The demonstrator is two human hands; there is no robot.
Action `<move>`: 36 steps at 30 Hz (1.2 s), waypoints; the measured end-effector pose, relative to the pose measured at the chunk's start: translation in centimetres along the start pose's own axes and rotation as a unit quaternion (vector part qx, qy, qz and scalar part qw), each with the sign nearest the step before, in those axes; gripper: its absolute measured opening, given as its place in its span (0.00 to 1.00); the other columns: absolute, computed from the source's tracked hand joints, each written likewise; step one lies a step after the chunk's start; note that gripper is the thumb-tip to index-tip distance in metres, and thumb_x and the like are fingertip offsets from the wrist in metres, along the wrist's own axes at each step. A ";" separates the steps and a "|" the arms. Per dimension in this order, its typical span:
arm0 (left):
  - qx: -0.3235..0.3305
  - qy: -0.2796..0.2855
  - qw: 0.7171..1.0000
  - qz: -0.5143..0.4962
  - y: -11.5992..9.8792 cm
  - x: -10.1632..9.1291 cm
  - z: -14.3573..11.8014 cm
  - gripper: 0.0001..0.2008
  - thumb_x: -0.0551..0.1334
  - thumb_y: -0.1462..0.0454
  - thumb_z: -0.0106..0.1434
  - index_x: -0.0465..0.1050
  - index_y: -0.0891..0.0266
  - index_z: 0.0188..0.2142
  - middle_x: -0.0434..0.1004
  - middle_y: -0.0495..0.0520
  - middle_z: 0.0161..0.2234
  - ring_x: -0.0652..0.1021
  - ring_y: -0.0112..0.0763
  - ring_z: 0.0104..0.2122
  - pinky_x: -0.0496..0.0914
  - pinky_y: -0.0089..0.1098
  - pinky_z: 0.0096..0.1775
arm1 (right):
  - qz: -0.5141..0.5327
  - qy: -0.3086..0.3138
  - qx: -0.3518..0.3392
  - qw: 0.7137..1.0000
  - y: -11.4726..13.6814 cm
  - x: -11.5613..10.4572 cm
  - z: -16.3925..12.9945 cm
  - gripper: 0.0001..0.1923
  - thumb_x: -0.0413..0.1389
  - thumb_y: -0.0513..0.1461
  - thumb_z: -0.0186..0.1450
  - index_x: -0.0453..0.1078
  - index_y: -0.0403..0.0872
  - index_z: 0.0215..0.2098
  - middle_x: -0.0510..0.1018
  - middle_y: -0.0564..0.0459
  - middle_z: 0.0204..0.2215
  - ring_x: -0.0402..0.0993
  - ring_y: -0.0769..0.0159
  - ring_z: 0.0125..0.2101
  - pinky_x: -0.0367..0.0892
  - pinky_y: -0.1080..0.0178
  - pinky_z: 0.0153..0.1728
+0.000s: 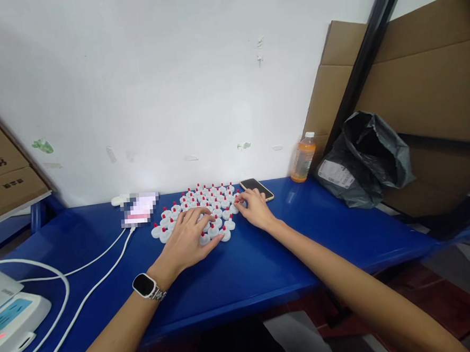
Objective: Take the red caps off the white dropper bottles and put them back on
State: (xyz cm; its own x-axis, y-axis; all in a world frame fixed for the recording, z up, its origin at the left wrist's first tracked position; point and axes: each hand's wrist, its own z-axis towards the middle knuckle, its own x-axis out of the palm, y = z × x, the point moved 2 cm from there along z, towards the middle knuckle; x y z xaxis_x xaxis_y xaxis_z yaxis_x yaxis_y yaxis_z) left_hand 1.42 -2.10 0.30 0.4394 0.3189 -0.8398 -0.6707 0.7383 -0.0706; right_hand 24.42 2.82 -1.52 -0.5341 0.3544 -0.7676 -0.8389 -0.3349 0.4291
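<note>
1. White caps w/ red tips [205,207]: tight cluster standing on the blue table [264,259], mid-back, near the white wall [173,84].
2. Left hand [189,240]: lies flat on the near-left part of the cluster, fingers spread & slightly curled over several caps, touching them. No pinch seen; palm down. Smartwatch [145,285] on that wrist.
3. Right hand [255,206]: at the cluster's right edge, fingertips [240,201] drawn together at a cap there. Can't tell if a cap is really pinched, too small.
4. Dark phone [256,188]: flat on table just behind the right hand, partly hidden by it, just beside the caps' back-right corner.
5. Lit, blurred phone [139,208]: just left of the caps, w/ white cables [86,291] running from it toward the near-left edge.
6. White device [12,317]: near-left corner, cable looping round it.
7. Orange drink bottle [303,158]: upright at the wall, well right of the caps.
8. Black plastic bag [365,162]: right of the bottle, leaning on cardboard boxes [432,89].
9. More cardboard [4,174] at far left.
</note>
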 end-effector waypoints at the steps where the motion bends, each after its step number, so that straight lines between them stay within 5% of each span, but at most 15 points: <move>1: -0.001 0.001 1.000 0.000 0.0 0.0 0.0 0.15 0.58 0.51 0.67 0.71 0.57 0.46 0.72 0.58 0.50 0.71 0.46 0.52 0.65 0.49 0.54 | -0.008 -0.001 -0.009 1.000 0.0 -0.3 -0.2 0.08 0.55 0.43 0.67 0.75 0.49 0.37 0.75 0.49 0.38 0.64 0.56 0.44 0.55 0.53 0.46; 6: 0.003 0.004 1.000 0.002 -0.2 0.2 0.3 0.15 0.58 0.51 0.66 0.71 0.57 0.45 0.72 0.59 0.52 0.72 0.47 0.52 0.64 0.49 0.53 | -0.033 0.020 -0.036 0.999 -0.2 -1.2 -1.0 0.08 0.58 0.42 0.64 0.76 0.50 0.39 0.74 0.48 0.40 0.64 0.55 0.45 0.57 0.51 0.48; 10: 0.008 0.005 1.000 0.003 -0.3 0.3 0.4 0.15 0.58 0.51 0.67 0.70 0.57 0.46 0.72 0.58 0.52 0.72 0.47 0.52 0.64 0.49 0.53 | 0.006 -0.039 0.066 0.997 -1.4 -1.0 0.0 0.16 0.55 0.42 0.64 0.74 0.49 0.49 0.73 0.46 0.43 0.68 0.56 0.46 0.62 0.54 0.47; 14: 0.005 0.010 1.000 0.007 -0.3 0.2 0.5 0.15 0.58 0.51 0.67 0.71 0.57 0.45 0.72 0.58 0.52 0.72 0.47 0.52 0.64 0.50 0.53 | 0.030 0.008 0.124 0.992 -2.1 -0.4 1.1 0.13 0.56 0.46 0.64 0.76 0.45 0.37 0.77 0.45 0.36 0.73 0.59 0.38 0.65 0.59 0.40; 18: 0.007 0.006 1.000 0.002 -0.3 0.2 0.4 0.13 0.58 0.52 0.67 0.71 0.57 0.43 0.73 0.58 0.51 0.72 0.46 0.52 0.65 0.49 0.53 | 0.079 0.023 0.106 0.991 -1.7 -0.4 0.9 0.06 0.58 0.41 0.61 0.74 0.46 0.30 0.79 0.50 0.28 0.74 0.62 0.32 0.66 0.62 0.35; 24: 0.003 0.004 1.000 -0.014 -0.2 0.3 0.1 0.12 0.59 0.53 0.67 0.72 0.57 0.42 0.73 0.57 0.50 0.72 0.46 0.51 0.65 0.49 0.53 | 0.163 -0.008 0.062 0.985 -1.7 -0.2 -0.8 0.07 0.61 0.38 0.57 0.69 0.47 0.33 0.78 0.53 0.33 0.75 0.65 0.32 0.70 0.62 0.37; 31: -0.011 -0.018 1.000 0.006 -0.3 -0.7 -0.1 0.18 0.59 0.51 0.66 0.68 0.57 0.51 0.70 0.60 0.55 0.70 0.48 0.55 0.63 0.51 0.56 | 0.120 0.010 0.041 0.992 -1.4 -0.7 -2.2 0.03 0.57 0.37 0.59 0.68 0.47 0.32 0.77 0.48 0.40 0.74 0.60 0.42 0.69 0.56 0.47; 33: -0.055 -0.049 0.997 0.017 0.1 -1.6 -1.0 0.25 0.61 0.48 0.64 0.65 0.56 0.55 0.66 0.62 0.59 0.67 0.51 0.59 0.61 0.53 0.58 | 0.121 0.010 0.040 0.992 -0.9 -1.0 -2.7 0.17 0.59 0.40 0.59 0.68 0.46 0.47 0.73 0.42 0.51 0.71 0.56 0.52 0.67 0.53 0.52; 36: -0.184 -0.084 0.979 0.024 1.8 -2.3 -3.7 0.40 0.64 0.42 0.57 0.57 0.56 0.62 0.56 0.66 0.65 0.60 0.59 0.65 0.59 0.59 0.60 | 0.096 0.059 0.016 0.993 0.3 -0.8 -3.5 0.51 0.65 0.52 0.55 0.46 0.49 0.69 0.51 0.35 0.68 0.51 0.48 0.67 0.57 0.45 0.61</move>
State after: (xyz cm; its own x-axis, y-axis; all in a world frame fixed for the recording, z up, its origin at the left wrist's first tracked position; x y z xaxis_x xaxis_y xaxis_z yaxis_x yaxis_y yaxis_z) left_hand -3.03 -3.76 0.12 0.4732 0.4641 -0.7488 -0.8492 0.4663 -0.2477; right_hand 24.99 -0.65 -2.43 -0.6707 0.1811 -0.7193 -0.7262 -0.3576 0.5871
